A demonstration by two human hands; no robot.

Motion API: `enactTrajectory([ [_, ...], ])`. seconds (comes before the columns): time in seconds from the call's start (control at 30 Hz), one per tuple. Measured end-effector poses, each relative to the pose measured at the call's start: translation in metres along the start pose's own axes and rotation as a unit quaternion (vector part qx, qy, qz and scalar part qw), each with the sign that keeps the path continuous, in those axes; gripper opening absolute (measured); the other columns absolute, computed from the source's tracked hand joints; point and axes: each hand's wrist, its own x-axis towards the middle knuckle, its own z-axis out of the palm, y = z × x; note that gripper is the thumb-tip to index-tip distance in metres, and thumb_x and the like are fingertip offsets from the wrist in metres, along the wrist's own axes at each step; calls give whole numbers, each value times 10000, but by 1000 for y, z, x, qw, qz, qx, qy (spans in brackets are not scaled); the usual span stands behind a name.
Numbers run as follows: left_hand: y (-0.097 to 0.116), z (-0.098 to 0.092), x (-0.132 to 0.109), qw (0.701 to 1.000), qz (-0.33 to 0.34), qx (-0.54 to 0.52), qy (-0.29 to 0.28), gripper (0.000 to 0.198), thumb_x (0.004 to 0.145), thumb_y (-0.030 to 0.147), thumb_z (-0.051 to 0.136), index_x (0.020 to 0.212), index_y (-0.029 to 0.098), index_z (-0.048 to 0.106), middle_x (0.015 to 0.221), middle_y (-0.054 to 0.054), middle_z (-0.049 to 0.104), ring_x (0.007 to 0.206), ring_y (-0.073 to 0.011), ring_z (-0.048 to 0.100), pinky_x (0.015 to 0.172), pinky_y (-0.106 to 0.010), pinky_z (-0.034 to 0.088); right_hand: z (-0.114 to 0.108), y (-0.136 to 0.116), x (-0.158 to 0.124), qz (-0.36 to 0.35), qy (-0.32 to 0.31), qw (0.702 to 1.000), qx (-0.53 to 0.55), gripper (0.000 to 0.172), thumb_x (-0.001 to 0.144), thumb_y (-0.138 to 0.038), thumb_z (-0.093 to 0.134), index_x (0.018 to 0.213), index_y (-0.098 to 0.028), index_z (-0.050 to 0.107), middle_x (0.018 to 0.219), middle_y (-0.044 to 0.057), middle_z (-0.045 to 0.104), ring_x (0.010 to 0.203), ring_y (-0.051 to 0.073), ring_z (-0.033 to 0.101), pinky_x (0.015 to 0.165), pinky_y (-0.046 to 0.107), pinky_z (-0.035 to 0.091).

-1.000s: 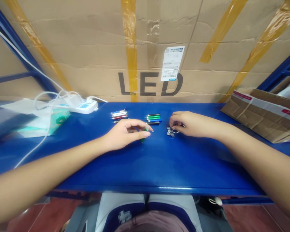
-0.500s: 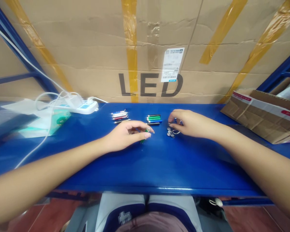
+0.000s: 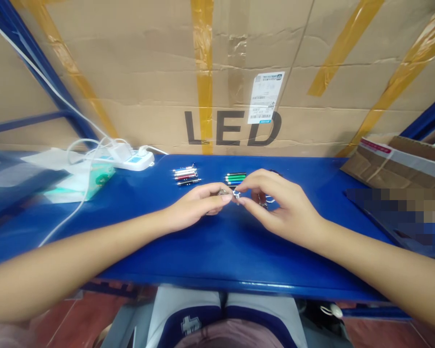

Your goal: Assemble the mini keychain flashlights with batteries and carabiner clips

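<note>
Over the middle of the blue table [image 3: 210, 251], my two hands meet. My left hand [image 3: 197, 205] is closed around a small green tube, whose open metallic end [image 3: 223, 192] points to the right; its green body is hidden by the fingers now. Just beside that end, the thumb and forefinger of my right hand [image 3: 275, 200] pinch a small silver metal cap [image 3: 236, 195]. Behind the hands lie several green, blue and black tubes [image 3: 235, 179] side by side. Small silver parts [image 3: 263, 200] show partly behind my right fingers.
Several slim pen-shaped lights [image 3: 185, 177] lie in a row at the back left. Farther left are a white power strip [image 3: 137, 159] with cables and a green-and-white packet [image 3: 97, 179]. An open cardboard box [image 3: 380, 164] stands right. A large carton [image 3: 148, 96] walls off the back.
My right hand has moved left from the pile of silver parts, bringing a silver cap to the tube. My left hand has stayed near the middle, turning the tube's end rightward.
</note>
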Motion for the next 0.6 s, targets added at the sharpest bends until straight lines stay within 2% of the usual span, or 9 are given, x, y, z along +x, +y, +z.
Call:
enactTrajectory([
  [0.2,3,4,-1,985,79,148,28,233,932,388,658,900,157,655,801,10,537,740,-119,473,717,-255,410,4,1,-4,1,-15,1000,-3,140,980,-224,570,1097,-241,645,1029,83,673,715,169,589,640,323,517],
  [0.37,2,2,-3,972,87,216,39,260,933,394,655,844,150,640,755,13,526,703,-114,475,667,-244,412,2,-5,-3,-4,-30,999,19,169,951,-196,560,1094,-244,636,992,74,664,707,169,573,672,338,531],
  [0.6,4,1,-4,960,97,261,10,259,905,361,691,763,156,622,701,26,542,619,-92,450,605,-229,394,2,-3,1,45,-79,991,99,63,964,-199,576,960,-212,638,904,44,666,731,144,590,678,282,504],
])
